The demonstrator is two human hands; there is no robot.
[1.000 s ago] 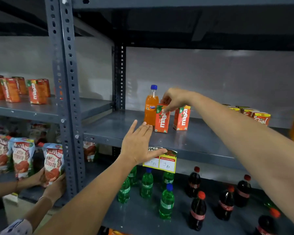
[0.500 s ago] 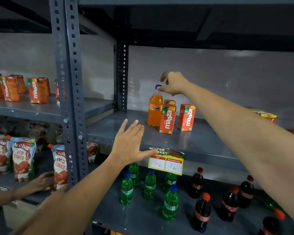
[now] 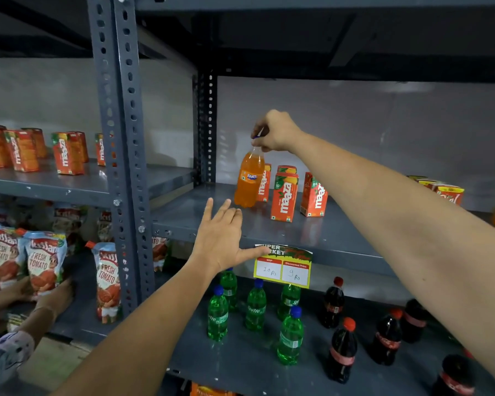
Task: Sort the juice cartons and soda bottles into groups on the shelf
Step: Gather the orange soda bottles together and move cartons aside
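Observation:
An orange Fanta bottle (image 3: 248, 181) stands on the middle grey shelf (image 3: 297, 235). My right hand (image 3: 275, 132) grips it by the blue cap from above. Three red Maaza juice cartons stand beside it: one (image 3: 265, 182) behind the bottle, one (image 3: 284, 197) in front, one (image 3: 313, 194) to the right. My left hand (image 3: 222, 241) hovers open with spread fingers over the shelf's front edge, holding nothing. More cartons (image 3: 447, 194) with yellow tops sit farther right, partly hidden by my right arm.
Green Sprite bottles (image 3: 256, 307) and dark cola bottles (image 3: 342, 350) stand on the lower shelf. A price tag (image 3: 282, 267) hangs on the shelf edge. Left bay holds Maaza cartons (image 3: 67, 154) and tomato pouches (image 3: 45, 261), which another person's hands (image 3: 55, 295) handle. A steel upright (image 3: 120, 138) divides the bays.
My right hand left the front carton, rose to the Fanta bottle's cap and closed on it. My left hand stayed over the shelf edge. The view shifted slightly right.

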